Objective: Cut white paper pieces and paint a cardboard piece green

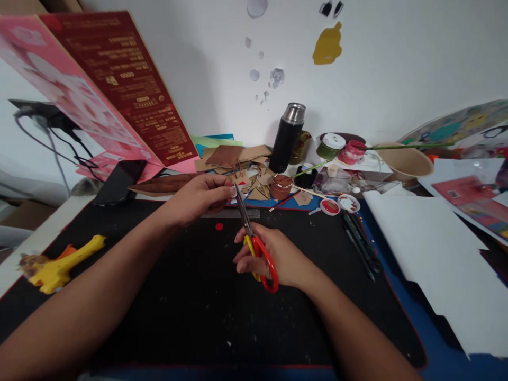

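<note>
My right hand grips a pair of scissors with red and yellow handles, its fingers at the loops. The metal blades point up and away, their tips close to my left fingertips. My left hand is closed in a pinch near those tips; whatever lies between thumb and finger is too small or hidden to name. A small red dot lies on the black mat below my left hand. Behind the blades, scraps of cardboard are heaped, with a bit of red among them.
A black thermos, paint jars and small paint cups stand along the back. A dark green cutter and white paper lie to the right. Leftward are a yellow toy-like object, a phone and a red-pink folder.
</note>
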`<state>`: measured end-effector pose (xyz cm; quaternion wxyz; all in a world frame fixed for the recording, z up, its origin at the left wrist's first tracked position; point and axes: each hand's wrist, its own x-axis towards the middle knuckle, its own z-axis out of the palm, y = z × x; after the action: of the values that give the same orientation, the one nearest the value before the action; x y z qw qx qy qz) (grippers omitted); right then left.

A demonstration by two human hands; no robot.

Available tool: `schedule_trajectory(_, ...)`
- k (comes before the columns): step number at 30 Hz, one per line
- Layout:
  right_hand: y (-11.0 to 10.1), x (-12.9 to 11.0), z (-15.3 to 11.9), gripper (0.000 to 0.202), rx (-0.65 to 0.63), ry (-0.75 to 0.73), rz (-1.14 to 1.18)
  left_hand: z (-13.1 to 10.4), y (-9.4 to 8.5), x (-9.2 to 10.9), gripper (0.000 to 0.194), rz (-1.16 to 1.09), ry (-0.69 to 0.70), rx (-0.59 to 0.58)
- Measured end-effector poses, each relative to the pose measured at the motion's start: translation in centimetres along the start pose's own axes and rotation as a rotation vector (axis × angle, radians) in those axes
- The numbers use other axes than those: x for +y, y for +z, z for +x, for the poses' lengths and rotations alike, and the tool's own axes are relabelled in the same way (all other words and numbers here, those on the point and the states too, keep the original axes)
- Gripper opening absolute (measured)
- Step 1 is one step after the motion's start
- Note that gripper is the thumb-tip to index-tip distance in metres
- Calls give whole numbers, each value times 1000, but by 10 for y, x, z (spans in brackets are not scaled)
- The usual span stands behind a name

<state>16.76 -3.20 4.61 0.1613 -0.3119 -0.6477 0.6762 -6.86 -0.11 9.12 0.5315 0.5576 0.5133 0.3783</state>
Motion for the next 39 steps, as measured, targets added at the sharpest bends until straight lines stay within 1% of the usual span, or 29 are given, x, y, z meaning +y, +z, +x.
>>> schedule_trajectory(3,0,0,0,52,-13,-3,-2,-1,1,2,28,6,-1,-7)
schedule_trajectory(7,1,-1,-1,47,4,-23,-1,-2,1,3,28,10,-10,-9)
schedule_trajectory(11,2,-1,-1,42,74,-1,4,-1,0,1,30,10,-5,-13)
schedule_trajectory(15,3,0,1,38,138,25,-50,0,-2,0,29,59,-7,-29)
schedule_trajectory(21,4,-1,1,37,182,-9,-121,-1,-4,1,24,67,-15,-44)
schedule_trajectory(25,4,-1,0,39,205,-50,-191,0,-6,-2,26,76,-13,-75)
schedule_trajectory(28,3,-1,0,40,210,-65,-212,0,-7,-3,27,86,-3,-73)
schedule_trajectory(39,3,-5,0,41,254,-45,-318,1,-5,-3,28,111,-10,-64)
